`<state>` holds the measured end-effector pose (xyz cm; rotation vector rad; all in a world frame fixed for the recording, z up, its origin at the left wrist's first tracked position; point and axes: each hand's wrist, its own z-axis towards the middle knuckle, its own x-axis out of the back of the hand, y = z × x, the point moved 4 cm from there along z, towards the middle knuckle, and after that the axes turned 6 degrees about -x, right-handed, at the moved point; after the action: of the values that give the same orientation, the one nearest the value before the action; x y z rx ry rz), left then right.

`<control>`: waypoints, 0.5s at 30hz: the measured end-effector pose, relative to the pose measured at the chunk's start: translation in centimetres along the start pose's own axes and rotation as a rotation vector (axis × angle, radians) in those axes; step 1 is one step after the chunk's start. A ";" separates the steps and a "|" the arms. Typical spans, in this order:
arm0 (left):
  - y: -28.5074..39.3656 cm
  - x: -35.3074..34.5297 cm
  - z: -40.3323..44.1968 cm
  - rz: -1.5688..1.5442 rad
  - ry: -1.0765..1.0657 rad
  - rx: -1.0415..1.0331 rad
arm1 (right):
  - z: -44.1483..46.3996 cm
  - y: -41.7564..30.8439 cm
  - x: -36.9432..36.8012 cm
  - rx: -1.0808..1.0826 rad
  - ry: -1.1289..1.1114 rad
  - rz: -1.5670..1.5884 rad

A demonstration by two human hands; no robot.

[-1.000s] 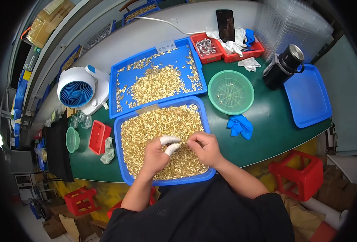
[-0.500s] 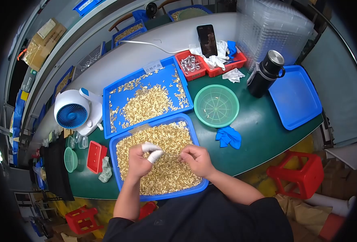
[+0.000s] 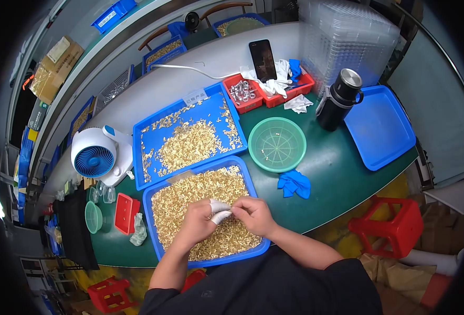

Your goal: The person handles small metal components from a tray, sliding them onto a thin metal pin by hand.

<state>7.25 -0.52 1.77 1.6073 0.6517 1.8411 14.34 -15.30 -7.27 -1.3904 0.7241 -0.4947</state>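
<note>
My left hand point(image 3: 202, 218), with white coverings on thumb and forefinger, is pinched over the near blue tray point(image 3: 151, 231) full of small brass pieces point(image 3: 177, 202). My right hand point(image 3: 253, 214) meets it from the right, thumb and forefinger pressed together. The fingertips of both hands nearly touch, and whatever lies between them is too small to make out. Behind stands the far blue tray point(image 3: 149, 128), with a looser heap of brass pieces point(image 3: 190, 143) and a paper label point(image 3: 195, 96).
Right of the trays are a green sieve point(image 3: 277, 144) with a few pieces, a blue cloth point(image 3: 294, 184), a black flask point(image 3: 339, 100) and another blue tray point(image 3: 381, 128). Red bins and a phone point(image 3: 262, 60) stand behind. A fan point(image 3: 94, 159) and red tray point(image 3: 126, 213) are left.
The hands, a little apart half a second ago, have come together at the fingertips. The camera view has shifted, so the table's things sit lower and further left than a second ago.
</note>
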 end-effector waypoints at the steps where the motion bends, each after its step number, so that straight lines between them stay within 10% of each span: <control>1: -0.3 -0.3 -0.2 -0.018 -0.005 0.013 | 0.0 -0.1 0.0 0.004 -0.010 -0.008; 15: -0.4 2.4 1.0 0.060 0.032 -0.014 | -0.3 -0.1 0.2 -0.022 0.018 0.022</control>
<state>8.05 1.43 3.30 1.6078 0.6090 1.9138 14.27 -15.65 -7.18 -1.3988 0.7601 -0.4838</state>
